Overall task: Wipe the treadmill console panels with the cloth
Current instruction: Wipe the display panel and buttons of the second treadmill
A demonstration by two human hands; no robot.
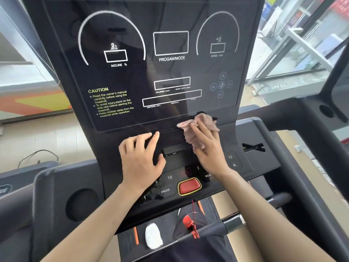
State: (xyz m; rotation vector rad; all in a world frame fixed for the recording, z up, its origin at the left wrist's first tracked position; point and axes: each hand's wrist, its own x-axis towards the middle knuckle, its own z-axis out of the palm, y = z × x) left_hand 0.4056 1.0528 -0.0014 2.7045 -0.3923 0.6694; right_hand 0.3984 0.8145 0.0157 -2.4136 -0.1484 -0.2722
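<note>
The black treadmill console fills the view, with a glossy display panel above and a button panel below. A crumpled pink cloth lies at the seam between the two panels, right of centre. My right hand presses flat on the cloth, fingers pointing up and left. My left hand rests flat on the lower panel beside it, fingers spread, holding nothing.
A red stop button sits below my hands, with a red safety clip and cord hanging under it. Cup holders flank the console. Handlebars run on the right. A white shoe stands on the belt.
</note>
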